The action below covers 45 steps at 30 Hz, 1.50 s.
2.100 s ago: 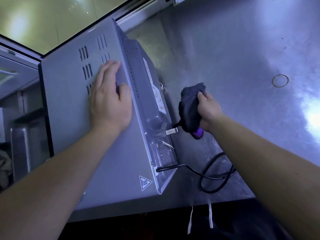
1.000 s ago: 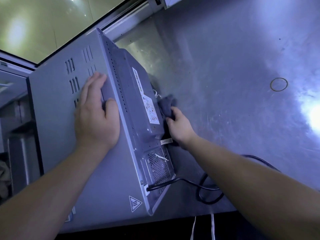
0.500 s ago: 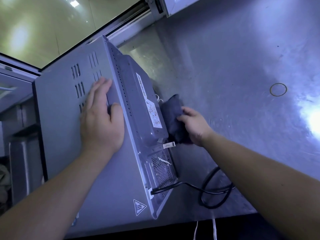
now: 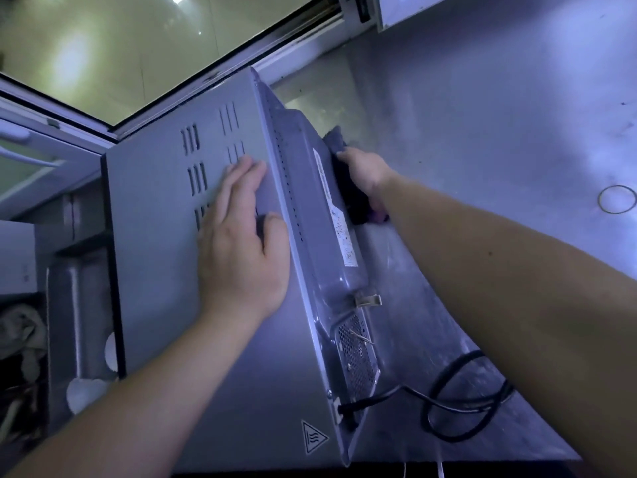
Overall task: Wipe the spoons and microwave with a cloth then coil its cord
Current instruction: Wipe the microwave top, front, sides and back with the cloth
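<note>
Head view: my left hand (image 4: pixel 241 243) lies flat, fingers spread, on the microwave (image 4: pixel 165 270), which stands at the counter's (image 4: pixel 499 115) left edge; I judge this braces it against sliding under wiping pressure. My right hand (image 4: pixel 365 174) has its fingers closed round the dark cloth (image 4: pixel 336 139), pressed to the upper rear panel beside the rating label (image 4: pixel 339 222). The cord (image 4: pixel 448 405) runs from the lower rear corner and lies loosely looped at the counter's near edge, not yet coiled. No spoons are visible.
</note>
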Each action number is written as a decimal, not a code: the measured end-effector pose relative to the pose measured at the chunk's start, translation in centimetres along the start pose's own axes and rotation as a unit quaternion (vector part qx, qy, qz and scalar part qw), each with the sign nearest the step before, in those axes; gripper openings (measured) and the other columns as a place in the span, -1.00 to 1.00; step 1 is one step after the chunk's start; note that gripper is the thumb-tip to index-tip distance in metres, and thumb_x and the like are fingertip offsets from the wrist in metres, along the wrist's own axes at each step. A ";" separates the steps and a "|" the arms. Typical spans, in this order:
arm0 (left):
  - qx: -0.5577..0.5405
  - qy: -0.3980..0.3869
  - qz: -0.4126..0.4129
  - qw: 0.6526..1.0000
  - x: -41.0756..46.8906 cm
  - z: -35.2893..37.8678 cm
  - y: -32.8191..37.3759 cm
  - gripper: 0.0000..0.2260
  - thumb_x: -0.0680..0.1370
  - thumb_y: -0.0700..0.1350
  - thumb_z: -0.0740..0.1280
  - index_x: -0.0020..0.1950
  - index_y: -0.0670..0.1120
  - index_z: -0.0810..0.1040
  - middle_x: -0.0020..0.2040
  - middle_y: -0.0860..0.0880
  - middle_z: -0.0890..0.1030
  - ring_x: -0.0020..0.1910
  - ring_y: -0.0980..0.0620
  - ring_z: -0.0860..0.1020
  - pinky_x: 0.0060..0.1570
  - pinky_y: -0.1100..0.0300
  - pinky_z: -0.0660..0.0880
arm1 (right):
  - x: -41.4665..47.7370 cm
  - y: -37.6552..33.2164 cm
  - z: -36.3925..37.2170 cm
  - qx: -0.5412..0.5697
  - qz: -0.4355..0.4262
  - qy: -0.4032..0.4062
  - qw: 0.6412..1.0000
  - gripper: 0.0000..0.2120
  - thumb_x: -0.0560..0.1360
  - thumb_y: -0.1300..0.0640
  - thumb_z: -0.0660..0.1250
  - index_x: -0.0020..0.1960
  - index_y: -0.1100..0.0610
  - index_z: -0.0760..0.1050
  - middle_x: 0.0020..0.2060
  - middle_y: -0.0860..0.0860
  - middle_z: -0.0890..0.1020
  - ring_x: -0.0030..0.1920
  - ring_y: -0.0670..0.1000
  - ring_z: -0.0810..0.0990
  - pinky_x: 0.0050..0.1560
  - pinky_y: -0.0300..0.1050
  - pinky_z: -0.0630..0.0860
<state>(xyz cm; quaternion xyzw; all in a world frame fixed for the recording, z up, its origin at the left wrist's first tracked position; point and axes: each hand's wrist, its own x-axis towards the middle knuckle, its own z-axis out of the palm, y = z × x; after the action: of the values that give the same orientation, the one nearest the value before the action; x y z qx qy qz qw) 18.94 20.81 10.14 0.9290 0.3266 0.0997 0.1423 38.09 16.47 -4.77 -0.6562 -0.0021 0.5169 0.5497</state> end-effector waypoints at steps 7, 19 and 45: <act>0.005 0.002 0.011 1.000 0.0 0.0 -0.3 -0.46 0.58 -0.05 0.06 0.57 -0.05 0.38 0.60 0.04 0.34 0.61 0.10 0.21 0.60 0.07 0.13 | 0.6 2.2 -1.6 -0.008 -0.053 0.011 0.999 -0.74 0.63 0.26 0.20 0.23 0.22 0.59 0.00 0.10 0.66 -0.02 0.04 0.61 0.01 -0.18 0.55; 0.009 0.010 0.014 1.000 0.1 0.1 -0.3 -0.46 0.57 -0.05 0.07 0.56 -0.06 0.39 0.58 0.03 0.36 0.60 0.07 0.24 0.59 0.02 0.17 | -1.7 1.0 0.8 0.026 -0.196 0.041 0.979 -0.59 0.63 0.13 0.17 0.42 -0.11 0.52 0.32 -0.17 0.60 0.38 -0.14 0.50 0.50 -0.05 0.36; 0.011 0.017 0.010 1.000 0.0 0.1 0.0 -0.46 0.56 -0.08 0.08 0.54 -0.06 0.40 0.58 0.01 0.37 0.59 0.05 0.26 0.58 0.07 0.15 | -18.9 13.6 0.4 0.061 -0.169 -0.002 0.984 -0.60 0.69 0.16 0.21 0.49 -0.09 0.42 0.43 -0.20 0.50 0.46 -0.23 0.40 0.56 -0.08 0.27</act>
<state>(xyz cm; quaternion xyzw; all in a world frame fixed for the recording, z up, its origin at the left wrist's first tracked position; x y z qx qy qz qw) 18.97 20.81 10.05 0.9321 0.3204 0.1131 0.1258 21.36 0.56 -1.80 -0.6104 -0.0831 0.4171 0.6682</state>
